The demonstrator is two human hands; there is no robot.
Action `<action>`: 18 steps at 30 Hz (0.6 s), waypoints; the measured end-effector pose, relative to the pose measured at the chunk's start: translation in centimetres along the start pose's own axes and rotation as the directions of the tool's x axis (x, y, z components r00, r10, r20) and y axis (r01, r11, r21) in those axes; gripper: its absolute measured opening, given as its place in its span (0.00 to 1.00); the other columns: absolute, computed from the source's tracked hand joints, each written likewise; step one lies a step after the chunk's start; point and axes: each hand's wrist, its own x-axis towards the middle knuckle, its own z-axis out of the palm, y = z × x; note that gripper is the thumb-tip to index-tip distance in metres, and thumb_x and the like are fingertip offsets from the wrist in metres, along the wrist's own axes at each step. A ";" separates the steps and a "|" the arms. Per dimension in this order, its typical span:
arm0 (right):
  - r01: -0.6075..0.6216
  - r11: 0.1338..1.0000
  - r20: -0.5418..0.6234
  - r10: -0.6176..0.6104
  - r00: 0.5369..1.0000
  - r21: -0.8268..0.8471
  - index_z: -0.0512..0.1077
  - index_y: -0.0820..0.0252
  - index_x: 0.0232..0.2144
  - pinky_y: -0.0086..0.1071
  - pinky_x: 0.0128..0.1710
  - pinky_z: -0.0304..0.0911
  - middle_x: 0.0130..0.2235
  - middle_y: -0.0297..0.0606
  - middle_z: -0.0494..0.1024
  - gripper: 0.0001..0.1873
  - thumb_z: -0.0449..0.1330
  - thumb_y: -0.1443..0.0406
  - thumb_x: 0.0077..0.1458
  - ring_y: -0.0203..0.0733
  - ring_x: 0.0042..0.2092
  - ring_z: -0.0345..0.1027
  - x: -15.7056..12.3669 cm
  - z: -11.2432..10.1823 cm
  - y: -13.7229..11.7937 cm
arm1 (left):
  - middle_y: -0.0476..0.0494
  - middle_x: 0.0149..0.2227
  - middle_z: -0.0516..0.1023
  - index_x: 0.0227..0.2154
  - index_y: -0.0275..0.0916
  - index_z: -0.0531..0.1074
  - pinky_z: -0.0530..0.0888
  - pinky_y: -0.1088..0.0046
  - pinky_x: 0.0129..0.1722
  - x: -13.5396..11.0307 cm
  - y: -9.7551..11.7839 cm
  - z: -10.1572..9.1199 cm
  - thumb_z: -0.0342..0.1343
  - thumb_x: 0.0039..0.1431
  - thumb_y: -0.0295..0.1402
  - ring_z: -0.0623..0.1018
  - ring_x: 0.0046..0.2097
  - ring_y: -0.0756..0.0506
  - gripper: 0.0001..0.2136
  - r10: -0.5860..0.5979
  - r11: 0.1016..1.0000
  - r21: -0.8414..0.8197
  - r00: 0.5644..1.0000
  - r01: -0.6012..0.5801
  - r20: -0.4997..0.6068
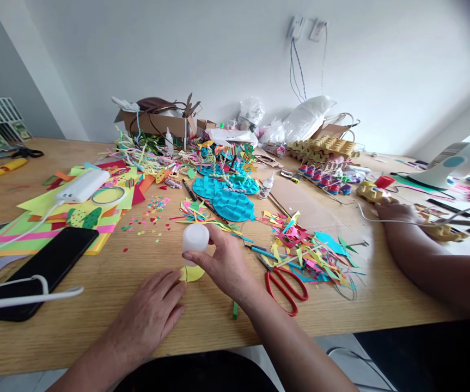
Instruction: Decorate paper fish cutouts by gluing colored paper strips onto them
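Observation:
My right hand (229, 261) is wrapped round a whitish translucent plastic bottle (195, 238), its round bottom turned up towards me. The bottle's lower end points down at a small yellow paper piece (194, 274) on the table; whether they touch is hidden. My left hand (155, 302) lies palm down with its fingers stretched out, the fingertips resting on the paper's left edge. To the right of my right wrist lie red-handled scissors (287, 291). A small green strip (235, 310) rests by my right forearm.
Cut paper scraps (308, 250) spread right of centre, beside a blue paper craft (232, 204) and a small white bottle (266, 187). A black phone (42, 272), white cable and coloured sheets (10, 234) lie left. Another person's hand (396, 211) touches egg-carton pieces at right.

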 end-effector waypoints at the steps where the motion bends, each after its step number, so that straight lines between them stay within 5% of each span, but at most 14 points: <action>1: -0.006 1.000 0.007 0.006 1.000 0.024 0.68 0.60 0.30 0.27 0.29 0.55 0.29 0.32 0.72 0.14 0.65 0.58 0.44 0.37 0.31 0.63 -0.1 -0.1 0.0 | 0.40 0.45 0.73 0.42 0.38 0.69 0.70 0.63 0.47 0.0 0.0 0.0 0.45 0.59 0.29 0.71 0.47 0.41 0.11 0.001 1.000 -0.001 1.000 -0.001 0.000; 6: -0.101 0.935 -0.004 0.109 0.994 0.340 0.69 0.60 0.32 0.30 0.35 0.60 0.31 0.33 0.73 0.14 0.65 0.60 0.42 0.39 0.34 0.66 -0.9 -1.3 1.1 | 0.40 0.46 0.72 0.43 0.39 0.68 0.70 0.62 0.48 -0.1 -0.1 -0.3 0.46 0.59 0.29 0.71 0.48 0.41 0.11 -0.020 0.999 -0.034 1.000 0.021 0.023; 11: -0.173 0.578 -0.052 0.351 0.935 0.797 0.69 0.58 0.39 0.34 0.38 0.65 0.34 0.34 0.76 0.22 0.66 0.58 0.40 0.42 0.38 0.69 -1.2 -2.1 3.0 | 0.42 0.48 0.71 0.44 0.42 0.68 0.71 0.65 0.47 0.0 -0.5 -0.5 0.48 0.57 0.30 0.72 0.48 0.42 0.12 -0.088 0.991 -0.101 0.995 0.093 0.052; 18: -0.144 0.156 0.042 0.521 0.852 0.977 0.72 0.59 0.35 0.34 0.37 0.69 0.36 0.36 0.78 0.18 0.68 0.60 0.40 0.42 0.37 0.73 -1.3 -2.5 4.4 | 0.46 0.45 0.74 0.43 0.44 0.70 0.74 0.73 0.44 0.7 -1.3 -1.5 0.48 0.59 0.31 0.76 0.44 0.46 0.11 -0.062 0.983 -0.172 0.998 0.063 0.014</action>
